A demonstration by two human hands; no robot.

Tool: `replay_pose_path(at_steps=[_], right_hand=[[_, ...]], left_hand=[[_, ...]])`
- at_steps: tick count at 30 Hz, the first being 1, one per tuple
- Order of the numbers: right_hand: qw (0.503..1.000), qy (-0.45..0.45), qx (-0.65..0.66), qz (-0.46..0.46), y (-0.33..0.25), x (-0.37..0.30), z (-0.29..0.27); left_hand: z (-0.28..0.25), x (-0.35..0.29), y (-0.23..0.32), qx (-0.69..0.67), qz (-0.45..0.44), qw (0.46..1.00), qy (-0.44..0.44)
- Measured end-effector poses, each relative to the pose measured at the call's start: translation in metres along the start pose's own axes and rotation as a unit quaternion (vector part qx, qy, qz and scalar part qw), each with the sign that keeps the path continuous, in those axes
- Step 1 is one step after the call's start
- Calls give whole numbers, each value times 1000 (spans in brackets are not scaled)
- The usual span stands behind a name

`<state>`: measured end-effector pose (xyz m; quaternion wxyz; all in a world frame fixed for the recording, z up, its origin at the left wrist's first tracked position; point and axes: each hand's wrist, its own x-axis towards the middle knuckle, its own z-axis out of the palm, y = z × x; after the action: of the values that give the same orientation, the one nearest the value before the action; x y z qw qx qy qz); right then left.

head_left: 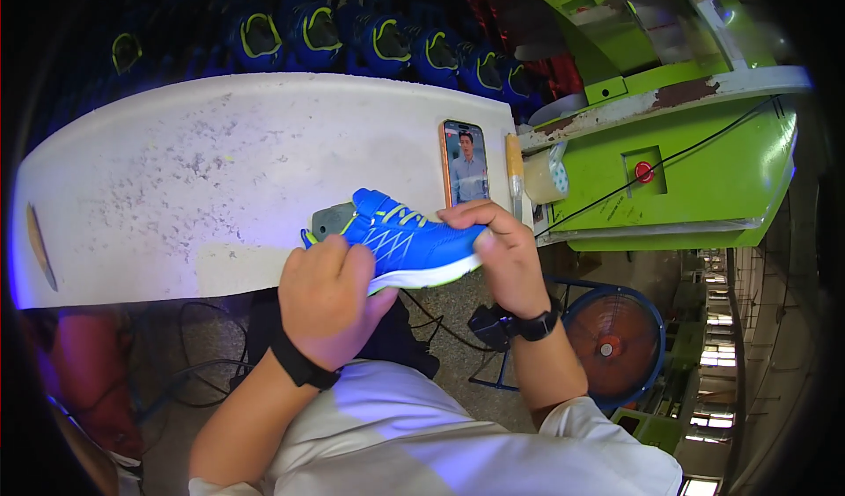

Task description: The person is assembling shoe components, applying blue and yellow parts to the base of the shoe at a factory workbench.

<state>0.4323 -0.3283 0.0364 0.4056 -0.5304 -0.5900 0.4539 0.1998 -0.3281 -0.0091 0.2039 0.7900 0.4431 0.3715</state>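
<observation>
A blue sneaker [400,242] with a white sole and yellow-green laces is held between my two hands, just above the table's near edge. My left hand [326,298] grips its heel end with the fingers curled in. At the toe, my right hand [502,254] is closed around the front, fingers on top and thumb at the side. A grey-green shoe last [331,220] sticks out of the shoe's opening. Part of the heel is hidden behind my left fingers.
On the white, stained table [264,135] lie a phone [466,163], a yellow-handled tool [515,157] and a thin wooden-looking tool [40,245]. More blue shoes [321,34] line the far side. A green machine [598,175] with a red button stands right; a fan [612,346] is below.
</observation>
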Motion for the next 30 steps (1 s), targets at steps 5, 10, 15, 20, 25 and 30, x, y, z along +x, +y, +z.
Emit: replay_pose_path(at_steps=[5, 10, 15, 20, 25, 30], right_hand=[[947, 27, -314, -59, -4, -5, 14], [978, 33, -199, -47, -6, -2, 5], [959, -68, 254, -105, -44, 12, 41], [929, -163, 253, -214, -50, 10, 105], [968, -63, -40, -238, 5, -20, 105], [976, -53, 19, -211, 27, -20, 105]], left_hand=[[9, 16, 11, 53, 17, 998, -32], [-2, 13, 8, 34, -21, 997, -73], [-30, -4, 0, -51, 43, 994, 88], [-74, -48, -6, -201, -37, 975, 86], [-97, -61, 0, -218, -149, 960, 97], [-89, -63, 20, -174, -132, 974, 63]])
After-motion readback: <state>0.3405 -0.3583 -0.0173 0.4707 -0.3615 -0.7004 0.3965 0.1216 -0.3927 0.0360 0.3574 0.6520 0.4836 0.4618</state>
